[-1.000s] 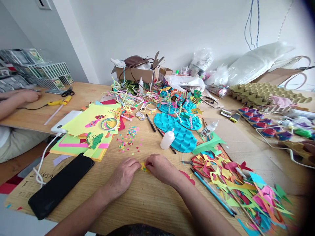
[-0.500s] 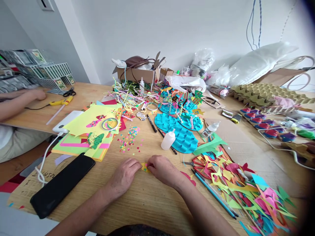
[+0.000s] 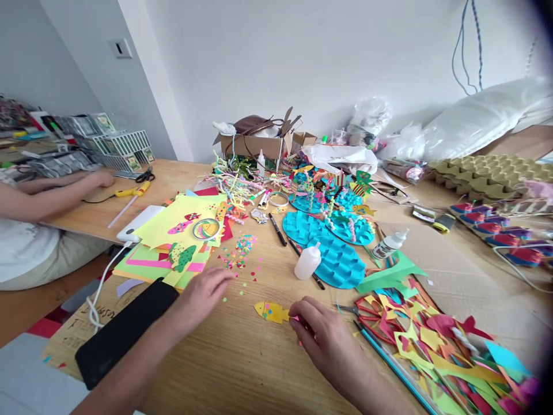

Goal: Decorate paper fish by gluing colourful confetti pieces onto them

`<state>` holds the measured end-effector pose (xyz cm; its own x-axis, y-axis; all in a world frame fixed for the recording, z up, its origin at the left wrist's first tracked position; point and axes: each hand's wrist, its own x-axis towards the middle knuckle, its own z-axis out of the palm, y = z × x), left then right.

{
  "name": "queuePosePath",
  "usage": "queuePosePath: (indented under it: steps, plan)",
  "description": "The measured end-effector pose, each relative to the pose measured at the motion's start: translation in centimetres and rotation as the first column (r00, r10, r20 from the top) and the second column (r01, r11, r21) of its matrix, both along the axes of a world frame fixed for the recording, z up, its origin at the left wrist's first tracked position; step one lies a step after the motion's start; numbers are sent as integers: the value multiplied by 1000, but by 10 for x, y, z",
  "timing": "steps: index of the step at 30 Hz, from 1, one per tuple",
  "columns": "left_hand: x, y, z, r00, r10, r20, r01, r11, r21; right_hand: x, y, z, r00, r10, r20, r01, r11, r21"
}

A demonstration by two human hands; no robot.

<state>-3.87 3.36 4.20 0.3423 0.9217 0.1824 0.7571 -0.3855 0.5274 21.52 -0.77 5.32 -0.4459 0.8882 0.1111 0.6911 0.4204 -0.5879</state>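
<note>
A yellow paper fish lies flat on the wooden table, with an eye, a mouth line and a few coloured dots on it. My right hand is curled at its tail, thumb and fingers close together, with a bit of pink showing by the fingertips. What they pinch, if anything, is unclear. My left hand is off the fish, fingers stretched toward the scattered paper confetti. A white glue bottle stands upright beyond the fish.
Blue-painted egg-tray pieces lie past the bottle. Paper scraps and scissors are at right. Yellow paper sheets, a roll of tape and a black phone-like slab are at left. A co-worker's arm rests farther left.
My left hand has let go of the fish and moved left toward the confetti. My right hand has drawn back to the tail, uncovering the fish. The view has turned left.
</note>
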Motion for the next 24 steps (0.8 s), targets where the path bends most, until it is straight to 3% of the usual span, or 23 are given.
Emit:
queuePosePath:
  steps: [4,8,13,24]
  plan:
    - [-23,26,5,973,76,-220,-74,997,15,5,-1,-17,999,-12,-39,15,996,87]
    - [-21,40,-4,926,-21,-377,-3,998,-63,7,-1,-28,995,-27,-95,37,993,109]
    - [-11,49,-12,915,-55,-400,17,995,-100,11,-1,-35,991,-34,-131,45,995,84]
    - [-12,59,-13,916,-120,-383,68,987,-148,16,2,-32,984,-53,-173,57,998,19]
